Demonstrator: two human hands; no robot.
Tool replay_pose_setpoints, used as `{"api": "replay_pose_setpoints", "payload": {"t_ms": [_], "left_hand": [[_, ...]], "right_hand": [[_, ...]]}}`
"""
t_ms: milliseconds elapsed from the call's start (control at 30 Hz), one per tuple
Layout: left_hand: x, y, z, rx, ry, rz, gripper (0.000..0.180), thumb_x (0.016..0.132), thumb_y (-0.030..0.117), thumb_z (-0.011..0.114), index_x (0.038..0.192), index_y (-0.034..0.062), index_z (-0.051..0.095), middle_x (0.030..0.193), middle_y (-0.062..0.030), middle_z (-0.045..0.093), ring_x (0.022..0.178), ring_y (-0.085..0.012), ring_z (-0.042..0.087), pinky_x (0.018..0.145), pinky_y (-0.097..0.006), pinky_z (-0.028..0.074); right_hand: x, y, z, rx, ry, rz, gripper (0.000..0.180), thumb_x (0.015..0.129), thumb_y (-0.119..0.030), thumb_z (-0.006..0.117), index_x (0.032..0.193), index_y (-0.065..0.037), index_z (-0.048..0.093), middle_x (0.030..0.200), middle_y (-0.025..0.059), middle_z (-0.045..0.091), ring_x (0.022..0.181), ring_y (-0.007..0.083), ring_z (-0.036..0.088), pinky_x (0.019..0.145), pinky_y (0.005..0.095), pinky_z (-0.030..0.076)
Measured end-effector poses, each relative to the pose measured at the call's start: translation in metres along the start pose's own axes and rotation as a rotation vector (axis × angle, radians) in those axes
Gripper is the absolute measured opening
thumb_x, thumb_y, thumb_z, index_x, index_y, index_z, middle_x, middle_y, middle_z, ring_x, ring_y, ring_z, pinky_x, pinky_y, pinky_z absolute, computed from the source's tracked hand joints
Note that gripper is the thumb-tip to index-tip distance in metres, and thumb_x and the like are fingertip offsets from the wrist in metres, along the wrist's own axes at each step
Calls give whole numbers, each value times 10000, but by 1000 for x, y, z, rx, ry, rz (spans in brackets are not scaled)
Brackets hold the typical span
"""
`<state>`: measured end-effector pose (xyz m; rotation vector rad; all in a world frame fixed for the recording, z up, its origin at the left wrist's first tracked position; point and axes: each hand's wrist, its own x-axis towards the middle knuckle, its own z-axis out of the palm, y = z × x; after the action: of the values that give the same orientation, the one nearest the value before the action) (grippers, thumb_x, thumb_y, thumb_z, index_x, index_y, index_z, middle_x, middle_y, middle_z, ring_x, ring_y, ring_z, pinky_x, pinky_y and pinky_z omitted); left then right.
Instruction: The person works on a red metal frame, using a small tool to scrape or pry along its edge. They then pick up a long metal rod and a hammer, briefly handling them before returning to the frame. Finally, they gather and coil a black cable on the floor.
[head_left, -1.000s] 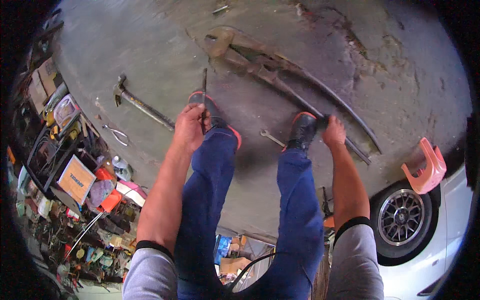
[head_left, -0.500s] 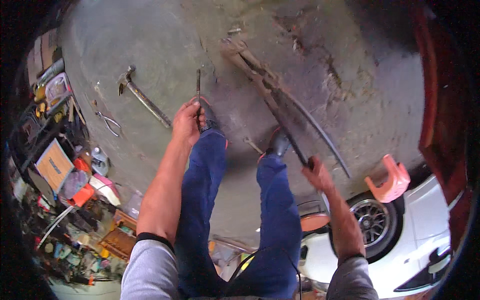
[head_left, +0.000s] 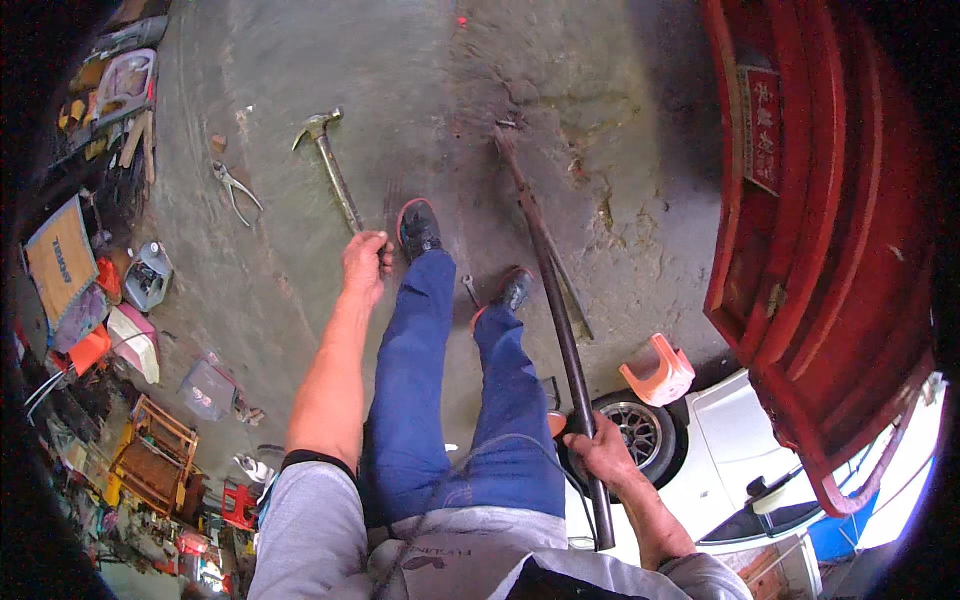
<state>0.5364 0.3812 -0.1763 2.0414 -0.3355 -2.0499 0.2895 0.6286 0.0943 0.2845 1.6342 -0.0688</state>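
Note:
My right hand [head_left: 603, 452] is closed around one long dark handle of a rusty bolt cutter [head_left: 548, 255]. The tool slants from beside my right leg toward the far floor, and its other handle stands slightly apart, lower down. My left hand [head_left: 367, 265] is closed in front of my left knee; a thin dark rod [head_left: 386, 256] shows only in part between its fingers. Just beyond it on the concrete lies a claw hammer [head_left: 337, 175], its handle end seeming to meet the fist in view. Pliers [head_left: 237, 190] rest farther left. A small wrench [head_left: 470, 290] lies between my shoes.
To the right are a large red metal structure [head_left: 800, 230], a pink-orange plastic stool [head_left: 660, 370] and a white car [head_left: 715, 460] with its wheel [head_left: 640, 435]. Along the left stand a wooden chair [head_left: 153, 455], a grey jug [head_left: 148, 275] and much clutter.
The view has turned and shifted. My right hand has come back toward my hip with the bolt cutter's handle, and the two handles appear closer together. The rod in my left hand shows less.

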Motion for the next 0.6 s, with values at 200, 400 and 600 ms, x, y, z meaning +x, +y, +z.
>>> {"api": "replay_pose_setpoints", "payload": {"t_ms": [200,400,600], "left_hand": [[21,39,-40,106,40,38,92,836,148,573,889,92,521,689,-12,552,531,-91,465,457,-243,353],[55,51,-18,311,20,130,89,831,141,586,821,66,540,671,-4,543,547,-85,475,462,-249,366],[107,22,10,514,159,298,111,796,138,621,811,41,570,698,-32,556,631,-129,509,527,-271,422]], "right_hand": [[-42,-50,-10,-56,44,-28,202,796,-105,613,941,12,533,607,6,500,475,103,481,434,258,387],[-91,-58,-73,-227,-143,201,443,807,-106,616,1194,-5,427,661,24,524,525,125,532,484,264,432],[-106,-74,-121,-506,160,187,470,817,-174,612,1233,-15,462,656,24,518,537,101,485,484,253,402]]}}
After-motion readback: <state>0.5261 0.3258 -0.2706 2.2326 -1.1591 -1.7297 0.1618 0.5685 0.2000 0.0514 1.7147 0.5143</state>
